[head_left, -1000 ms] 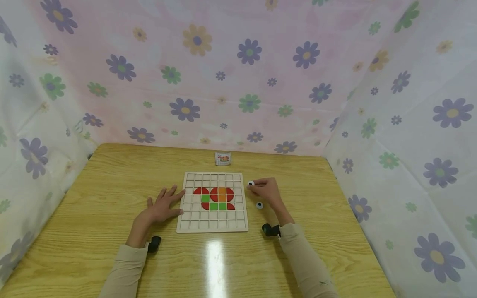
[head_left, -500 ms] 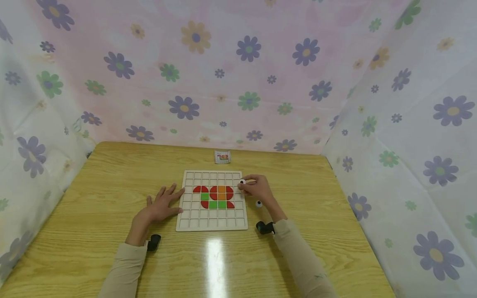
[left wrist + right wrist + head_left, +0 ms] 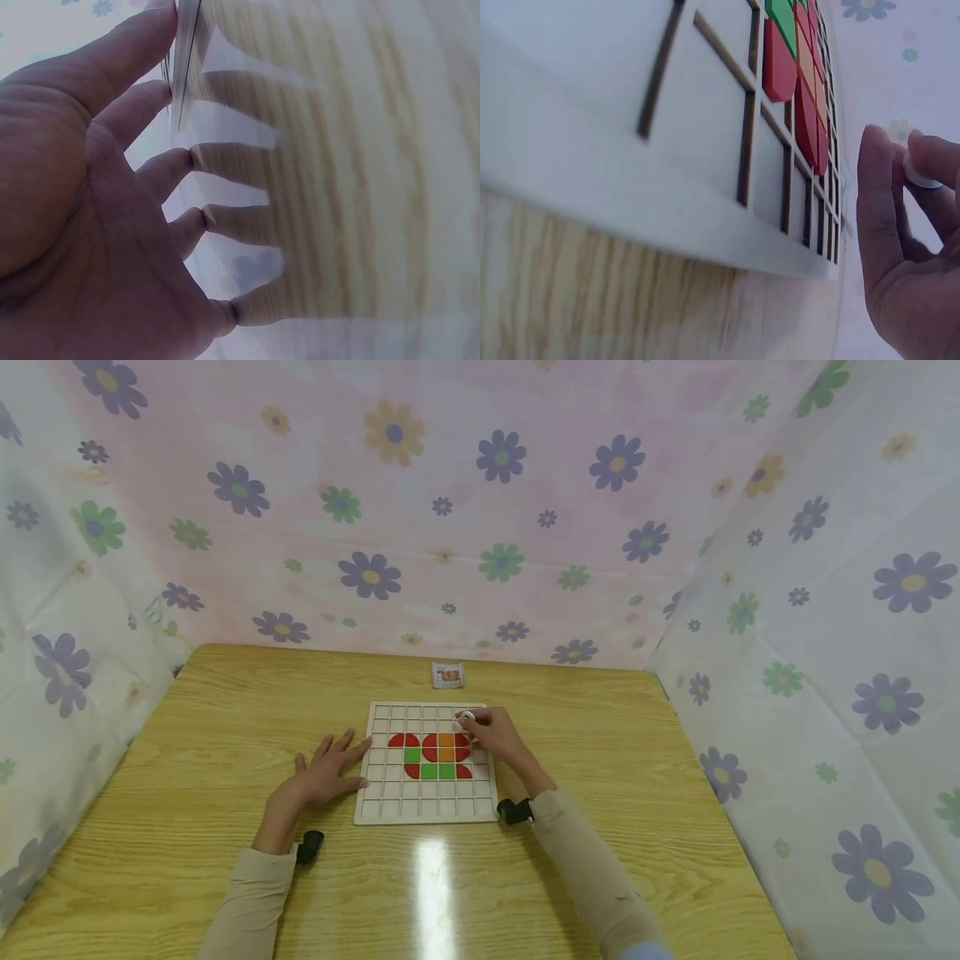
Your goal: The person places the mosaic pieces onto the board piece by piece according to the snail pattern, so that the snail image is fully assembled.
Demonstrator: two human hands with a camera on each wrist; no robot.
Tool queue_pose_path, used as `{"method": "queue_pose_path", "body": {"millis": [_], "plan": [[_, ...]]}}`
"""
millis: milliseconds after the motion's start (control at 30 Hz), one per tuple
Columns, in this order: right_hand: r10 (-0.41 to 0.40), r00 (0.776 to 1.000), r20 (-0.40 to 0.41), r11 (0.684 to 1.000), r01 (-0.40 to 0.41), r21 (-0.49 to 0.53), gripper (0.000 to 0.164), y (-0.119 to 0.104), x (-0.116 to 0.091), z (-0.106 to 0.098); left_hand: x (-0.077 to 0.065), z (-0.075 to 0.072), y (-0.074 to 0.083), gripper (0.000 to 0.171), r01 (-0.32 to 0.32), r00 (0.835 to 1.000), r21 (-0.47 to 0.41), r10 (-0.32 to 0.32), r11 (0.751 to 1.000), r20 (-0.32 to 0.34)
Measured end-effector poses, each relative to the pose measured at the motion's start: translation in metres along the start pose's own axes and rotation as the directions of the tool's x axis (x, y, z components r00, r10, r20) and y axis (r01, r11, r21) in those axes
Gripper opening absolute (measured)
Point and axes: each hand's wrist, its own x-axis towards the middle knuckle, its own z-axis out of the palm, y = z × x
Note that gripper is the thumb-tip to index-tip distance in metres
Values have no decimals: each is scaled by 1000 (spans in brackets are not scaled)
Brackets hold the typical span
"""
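Between thumb and fingers my right hand pinches a small white googly eye. It is over the upper right squares of the pale gridded board. In the right wrist view, the white disc shows beside the thumb, partly covered. Red, orange and green tiles form a shape in the middle of the grid. My left hand lies with fingers spread at the board's left edge. In the left wrist view, its thumb touches the board's side and other fingertips rest on the table.
A small picture card lies behind the board on the wood-grain table. Flowered sheets enclose the table at the back and both sides. Black wrist cameras sit on both wrists.
My right hand has moved left from beside the board to over its upper right squares, carrying the googly eye. A second googly eye on the table is now hidden behind the right arm.
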Motion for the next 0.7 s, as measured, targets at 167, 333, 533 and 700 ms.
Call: {"method": "queue_pose_path", "body": {"millis": [167,333,533,700], "plan": [[3,999,-38,1000,-4,-25,22,-3,3,7,0,0,-1,73,1,1000,-1,-1,1000,1],[20,996,-84,1000,-20,0,28,-1,9,14,0,0,-1,72,7,1000,-6,-7,1000,3],[4,999,-34,999,-3,36,18,-3,13,21,0,0,0,73,12,1000,-1,-12,1000,6],[19,999,27,1000,-20,17,22,-8,15,25,0,0,0,73,11,1000,-6,-11,1000,6]]}}
